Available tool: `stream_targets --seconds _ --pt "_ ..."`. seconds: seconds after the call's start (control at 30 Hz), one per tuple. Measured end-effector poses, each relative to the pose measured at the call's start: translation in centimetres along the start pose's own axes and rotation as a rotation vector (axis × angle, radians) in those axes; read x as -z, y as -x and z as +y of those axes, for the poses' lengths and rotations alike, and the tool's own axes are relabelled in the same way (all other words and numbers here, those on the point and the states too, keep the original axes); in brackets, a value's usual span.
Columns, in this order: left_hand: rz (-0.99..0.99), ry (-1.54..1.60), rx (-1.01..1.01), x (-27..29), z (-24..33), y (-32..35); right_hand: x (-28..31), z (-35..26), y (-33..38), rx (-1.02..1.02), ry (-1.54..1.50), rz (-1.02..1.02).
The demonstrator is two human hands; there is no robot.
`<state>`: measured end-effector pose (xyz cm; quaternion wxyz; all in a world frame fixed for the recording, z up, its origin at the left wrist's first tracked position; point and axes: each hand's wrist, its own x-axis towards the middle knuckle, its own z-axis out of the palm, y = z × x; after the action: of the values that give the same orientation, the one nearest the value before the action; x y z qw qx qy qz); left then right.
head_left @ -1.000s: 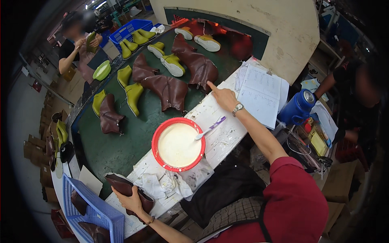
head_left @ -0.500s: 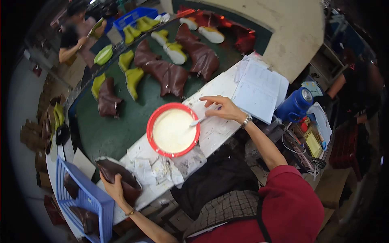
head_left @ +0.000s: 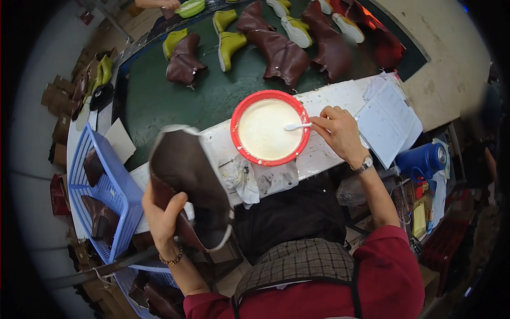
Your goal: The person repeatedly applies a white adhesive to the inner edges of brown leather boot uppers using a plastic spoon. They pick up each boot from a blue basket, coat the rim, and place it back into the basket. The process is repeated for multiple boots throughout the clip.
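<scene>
My left hand (head_left: 162, 215) grips a dark brown leather boot upper (head_left: 183, 159) by its edge, thumb on the inner side. The upper is spread open, its pale-edged opening facing up, at the left of the white bench. In my right hand (head_left: 340, 133) a small white brush (head_left: 295, 126) is pinched between thumb and fingers. Its head lies over the cream-coloured paste (head_left: 260, 130), which nearly fills a red bowl (head_left: 235, 135). Whether the head touches the paste I cannot tell. Crumpled, smeared paper (head_left: 247, 183) lies beside the bowl.
Beyond the bowl, several brown boot uppers (head_left: 279, 56) and yellow-green lasts (head_left: 230, 48) lie on the green worktop (head_left: 143, 101). Blue baskets (head_left: 127, 196) with brown uppers stand at left. An open notebook (head_left: 388, 119) and a blue jug (head_left: 419, 161) are at right. Another person's hand (head_left: 171, 4) shows at far left.
My left hand has lifted the boot upper from beside the basket and turned its opening upward. My right hand has come lower around the brush. The whole view has shifted.
</scene>
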<state>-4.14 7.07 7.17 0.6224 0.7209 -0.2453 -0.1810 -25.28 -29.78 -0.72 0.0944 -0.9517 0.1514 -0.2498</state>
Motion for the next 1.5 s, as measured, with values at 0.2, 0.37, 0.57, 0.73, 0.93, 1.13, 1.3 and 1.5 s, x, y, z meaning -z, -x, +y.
stream_targets --seconds 0.2,0.37,0.57,0.73,0.93,1.13,1.3,1.5 --pt "-0.338 0.329 0.287 -2.7 -1.2 -1.0 1.1 -0.6 -0.1 -0.143 -0.255 0.053" --pt "-0.49 0.398 0.435 -4.9 -0.3 -1.3 2.9 -3.6 -3.0 0.01 -0.711 0.067" --pt "-0.507 0.37 0.352 -4.6 0.4 -1.7 3.0 -3.6 -4.3 0.19 -0.582 0.085" --pt "-0.3 0.126 0.145 -3.9 1.4 -1.7 2.5 -5.4 -3.0 0.07 -0.556 0.158" --pt "-0.025 0.057 -0.041 -5.3 1.0 -2.2 1.4 -7.5 -1.1 0.016 -0.616 0.123" --pt "0.251 -0.226 -0.174 0.7 0.2 -4.9 0.1 -1.7 -0.3 -0.152 -0.552 0.233" --pt "0.379 -0.412 -0.063 7.2 -8.1 -8.4 -3.5 3.6 3.1 -0.087 -0.399 0.311" --pt "0.362 -0.411 -0.001 8.5 -14.3 -2.1 -1.4 -1.2 15.1 -0.736 -0.641 -0.017"
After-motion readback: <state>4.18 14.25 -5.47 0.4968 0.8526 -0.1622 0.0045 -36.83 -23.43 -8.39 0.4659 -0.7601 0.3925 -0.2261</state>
